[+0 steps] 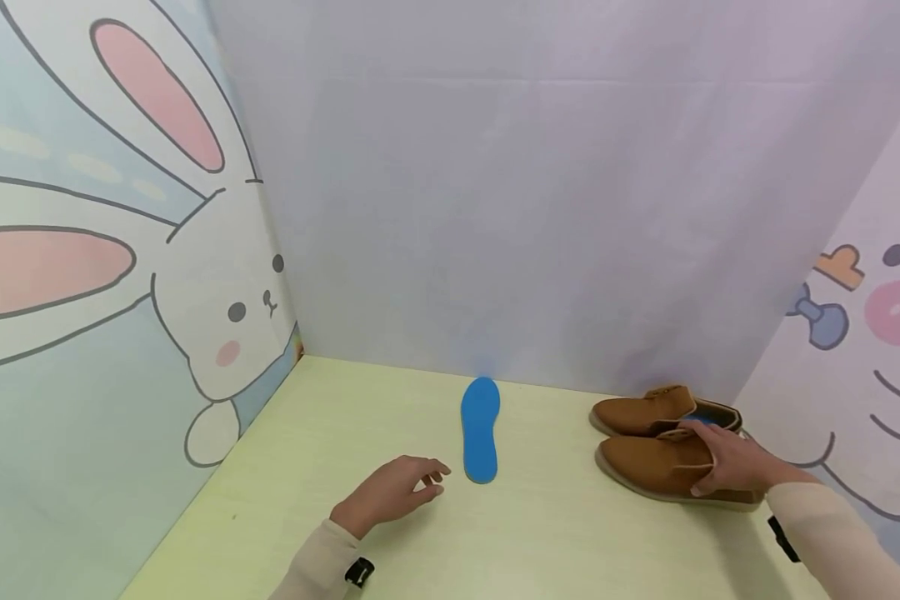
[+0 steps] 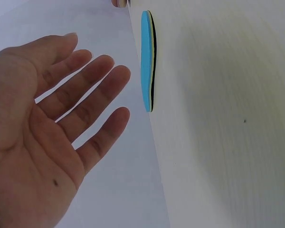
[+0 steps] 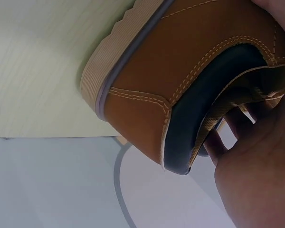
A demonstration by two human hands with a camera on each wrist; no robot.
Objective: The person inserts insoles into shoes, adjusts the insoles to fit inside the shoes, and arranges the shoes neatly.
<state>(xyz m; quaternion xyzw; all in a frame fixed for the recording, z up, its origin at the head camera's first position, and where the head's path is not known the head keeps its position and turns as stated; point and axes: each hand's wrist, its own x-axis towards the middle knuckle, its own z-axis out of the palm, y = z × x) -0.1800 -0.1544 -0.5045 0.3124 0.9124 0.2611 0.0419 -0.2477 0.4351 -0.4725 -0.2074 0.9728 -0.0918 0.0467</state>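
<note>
Two brown shoes stand side by side at the right of the table, toes to the left: the far shoe [image 1: 633,415] and the near shoe [image 1: 645,467]. My right hand [image 1: 738,460] grips the near shoe around its opening, thumb on the near side; the right wrist view shows the shoe's heel [image 3: 133,114] and fingers [image 3: 232,128] at the collar. Some blue shows inside the far shoe. A blue insole [image 1: 481,429] lies flat on the table, also seen in the left wrist view [image 2: 146,61]. Left of it hovers my left hand [image 1: 393,493], fingers loosely bent, holding nothing.
The pale yellow table [image 1: 540,533] meets a plain light curtain [image 1: 495,208] at its back edge. A rabbit-print panel [image 1: 217,333] stands at the left, and a panel with a pink-snouted figure [image 1: 870,392] at the right, close behind the shoes.
</note>
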